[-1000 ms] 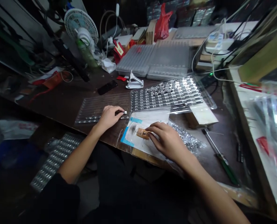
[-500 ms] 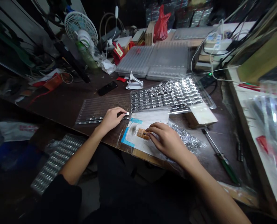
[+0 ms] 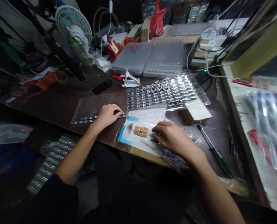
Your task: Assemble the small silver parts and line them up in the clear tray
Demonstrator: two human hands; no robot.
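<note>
My left hand (image 3: 107, 116) pinches a small shiny metal part at the right end of a clear ribbed tray (image 3: 98, 104); its fingertips partly cover the part. Similar parts lie along the tray's near grooves. My right hand (image 3: 172, 136) reaches over a clear plastic bag (image 3: 194, 136) of small metal parts, fingers curled; what they grip, if anything, is hidden. Left of it, a small brown block (image 3: 140, 131) with a dark metal piece on it sits on a white sheet (image 3: 150, 144) edged with blue tape.
A second clear tray (image 3: 161, 93) full of metal parts leans on a white-topped block (image 3: 199, 112). A green-handled screwdriver (image 3: 219, 157) lies at right. Behind are a phone (image 3: 103, 86), a white stand (image 3: 130, 79), stacked trays (image 3: 164, 56) and a fan (image 3: 74, 23).
My right hand has left the brown block and moved right onto the bag, with its fingers curled. My left hand has lowered the small part to the tray's right end. The view has shifted slightly.
</note>
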